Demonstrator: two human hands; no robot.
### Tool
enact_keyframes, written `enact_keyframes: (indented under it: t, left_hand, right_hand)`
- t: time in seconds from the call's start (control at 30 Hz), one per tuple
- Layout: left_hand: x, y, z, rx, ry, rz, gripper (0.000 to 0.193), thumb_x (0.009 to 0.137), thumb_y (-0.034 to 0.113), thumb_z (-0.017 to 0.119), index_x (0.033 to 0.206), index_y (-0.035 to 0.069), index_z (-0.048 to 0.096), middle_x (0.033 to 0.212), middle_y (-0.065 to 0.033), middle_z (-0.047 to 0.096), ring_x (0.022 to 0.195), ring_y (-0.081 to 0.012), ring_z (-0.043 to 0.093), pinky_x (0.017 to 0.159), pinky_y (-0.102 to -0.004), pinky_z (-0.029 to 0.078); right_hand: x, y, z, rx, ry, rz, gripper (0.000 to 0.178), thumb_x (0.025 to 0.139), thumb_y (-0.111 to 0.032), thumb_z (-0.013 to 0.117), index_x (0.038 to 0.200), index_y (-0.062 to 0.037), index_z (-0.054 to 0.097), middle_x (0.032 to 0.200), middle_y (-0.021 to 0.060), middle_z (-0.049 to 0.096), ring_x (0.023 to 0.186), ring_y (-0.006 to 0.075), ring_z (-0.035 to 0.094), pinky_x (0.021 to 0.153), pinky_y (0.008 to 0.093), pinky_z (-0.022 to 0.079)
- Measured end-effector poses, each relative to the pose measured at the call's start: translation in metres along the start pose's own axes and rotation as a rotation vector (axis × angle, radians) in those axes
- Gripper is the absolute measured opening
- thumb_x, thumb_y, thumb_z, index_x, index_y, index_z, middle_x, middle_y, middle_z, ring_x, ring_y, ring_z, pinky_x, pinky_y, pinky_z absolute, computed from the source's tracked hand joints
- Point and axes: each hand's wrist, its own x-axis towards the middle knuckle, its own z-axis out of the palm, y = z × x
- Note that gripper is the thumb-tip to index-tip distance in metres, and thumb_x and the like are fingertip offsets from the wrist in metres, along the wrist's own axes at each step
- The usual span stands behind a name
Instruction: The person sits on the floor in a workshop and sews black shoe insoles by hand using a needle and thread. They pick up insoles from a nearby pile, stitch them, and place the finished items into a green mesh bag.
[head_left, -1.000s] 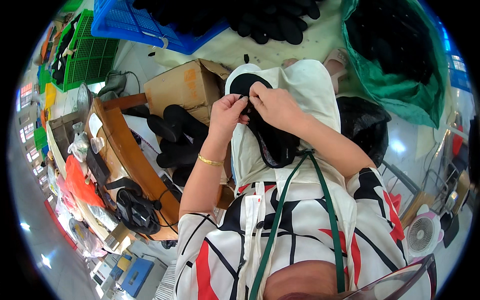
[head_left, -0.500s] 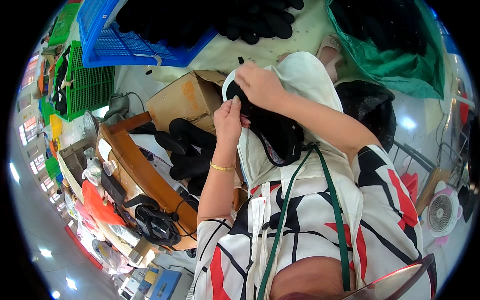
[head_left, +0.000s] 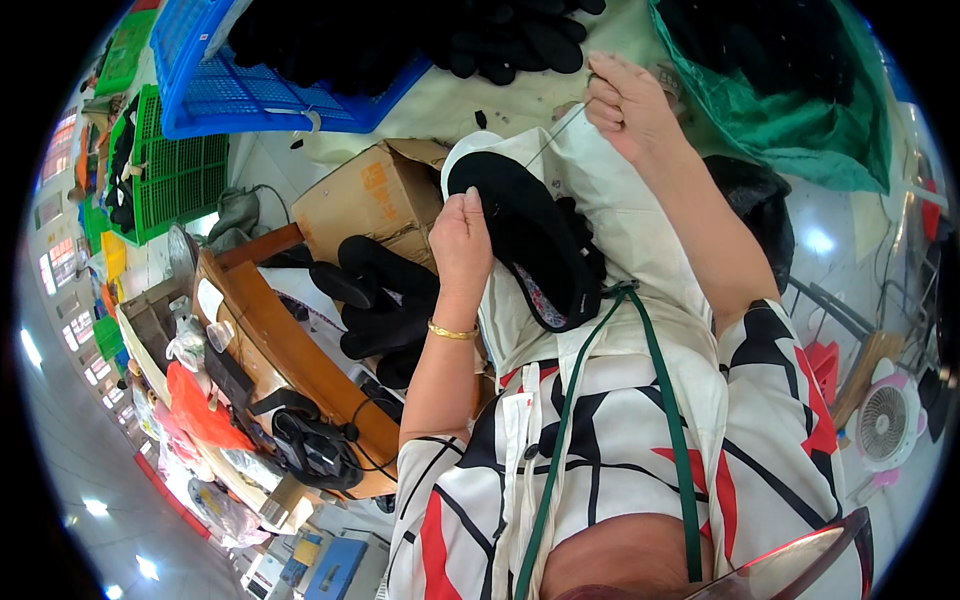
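Observation:
A black fabric shoe (head_left: 522,212) with a patterned lining lies over my lap, its toe pointing away from me. My left hand (head_left: 462,240) pinches the shoe's left edge near the toe between thumb and fingers. A thin thread (head_left: 556,136) slants from the shoe's toe up to my right hand (head_left: 628,108), which is raised to the far right of the shoe with curled fingers closed on that thread. Whether a needle is also between those fingers is too small to see. Under the shoe spreads a white apron (head_left: 640,225).
A blue crate (head_left: 270,95) heaped with black shoes stands ahead. At the far right is a green sack (head_left: 800,140) of dark items. Left of my lap are a cardboard box (head_left: 365,205), more black shoes (head_left: 385,275) and a wooden table (head_left: 330,385). A fan (head_left: 886,420) stands right.
My right hand has moved from the shoe's toe up and to the right, drawing the thread out. My left hand keeps its pinch on the shoe and has barely moved.

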Motion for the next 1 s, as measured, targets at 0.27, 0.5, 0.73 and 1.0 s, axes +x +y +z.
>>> enact_keyframes:
  t: [0.27,0.5,0.73,1.0]
  left_hand:
    - [-0.008,0.001,-0.010,-0.144,-0.120,-0.085,0.029,0.095,0.028,0.061,0.092,0.000,0.058,0.068,-0.0070,0.049,0.063,-0.0148,0.049,0.060,-0.0322,0.045]
    - [-0.013,-0.012,-0.026,-0.089,-0.102,0.151,0.026,0.082,0.008,0.070,0.105,0.002,0.059,0.076,-0.0075,0.054,0.065,-0.0188,0.053,0.060,-0.0307,0.047]
    - [-0.025,0.013,-0.030,0.328,0.035,0.600,0.025,0.081,0.009,0.067,0.106,0.010,0.063,0.072,-0.0055,0.054,0.064,-0.0252,0.058,0.055,-0.0366,0.047]
    - [-0.017,0.012,-0.007,0.291,-0.003,0.281,0.049,0.082,0.022,0.072,0.125,0.009,0.054,0.085,-0.0088,0.056,0.077,-0.0279,0.060,0.063,-0.0380,0.051]
  right_hand:
    - [-0.022,0.020,-0.017,-1.755,-0.265,-0.910,0.013,0.087,-0.014,0.065,0.087,-0.0039,0.057,0.077,0.0053,0.058,0.075,0.0201,0.062,0.063,0.0324,0.050]
    - [-0.012,0.025,-0.032,-2.040,-0.285,-0.872,0.012,0.081,-0.014,0.065,0.084,-0.0049,0.059,0.082,0.0092,0.059,0.082,0.0267,0.062,0.068,0.0372,0.051]
    - [-0.019,0.031,-0.019,-1.718,-0.101,-0.843,0.015,0.085,-0.019,0.065,0.082,-0.0060,0.059,0.078,0.0093,0.059,0.075,0.0302,0.061,0.064,0.0394,0.050]
    - [-0.030,0.065,0.022,-0.936,-0.069,-0.595,0.017,0.096,-0.020,0.059,0.094,-0.0033,0.063,0.076,0.0063,0.059,0.069,0.0184,0.058,0.067,0.0290,0.049]
